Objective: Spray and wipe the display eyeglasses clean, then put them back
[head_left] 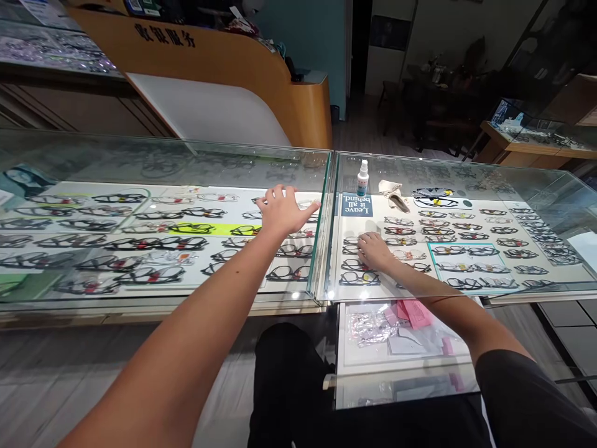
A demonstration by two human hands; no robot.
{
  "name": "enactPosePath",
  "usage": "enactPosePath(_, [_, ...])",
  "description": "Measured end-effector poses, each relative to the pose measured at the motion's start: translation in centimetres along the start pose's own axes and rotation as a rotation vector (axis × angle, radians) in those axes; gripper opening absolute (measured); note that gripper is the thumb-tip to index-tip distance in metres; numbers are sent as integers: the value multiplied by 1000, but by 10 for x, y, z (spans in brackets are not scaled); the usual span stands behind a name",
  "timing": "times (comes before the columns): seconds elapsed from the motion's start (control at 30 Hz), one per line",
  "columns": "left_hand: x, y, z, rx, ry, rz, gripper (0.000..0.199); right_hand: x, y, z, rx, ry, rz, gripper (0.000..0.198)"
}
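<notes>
My left hand (282, 210) is spread over the glass top of the left display case (261, 165), fingers apart and nothing in them. On the glass of the right case (466, 177) rests my right hand (374, 251), fingers loosely stretched and holding nothing visible. Rows of eyeglasses (135, 244) lie beneath the glass in both cases. Beyond my right hand stand a white spray bottle (362, 179) and a crumpled pale cloth (388, 188) with a brownish part in front. A dark blue card (357, 205) with upside-down lettering lies near the bottle.
An open drawer (368, 364) with plastic bags and pink papers (414, 313) juts out below the right case. A wooden counter (224, 56) stands behind the left case. At the far right is another display table (527, 146).
</notes>
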State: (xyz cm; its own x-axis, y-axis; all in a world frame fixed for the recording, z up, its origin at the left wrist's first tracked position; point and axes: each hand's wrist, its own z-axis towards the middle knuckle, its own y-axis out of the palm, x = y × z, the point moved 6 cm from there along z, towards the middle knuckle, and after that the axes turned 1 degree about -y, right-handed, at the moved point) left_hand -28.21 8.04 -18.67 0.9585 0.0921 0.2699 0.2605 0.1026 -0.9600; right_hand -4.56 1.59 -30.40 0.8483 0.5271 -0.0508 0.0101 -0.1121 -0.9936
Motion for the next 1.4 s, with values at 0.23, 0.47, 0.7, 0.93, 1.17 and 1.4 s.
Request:
enactPosePath(0.23, [0,0,0,11,-5,-9,84,-67,-22,-51,-262,-154,149,14])
enactPosePath(0.47, [3,-3,-1,6,-11,7,84,-110,-55,-118,-469,-297,661,19])
enactPosePath(0.7, [3,-4,0,-5,-9,10,87,-87,-123,-134,-353,-275,928,26])
enactPosePath(0.93, [3,-2,2,7,-3,14,85,106,-199,-96,205,172,-73,19])
enactPosePath(1.17, [0,2,4,21,4,21,86,216,-174,-71,67,284,-209,27])
enactPosePath(1.4, [-2,4,5,40,7,15,86,237,-170,-48,5,339,-167,25])
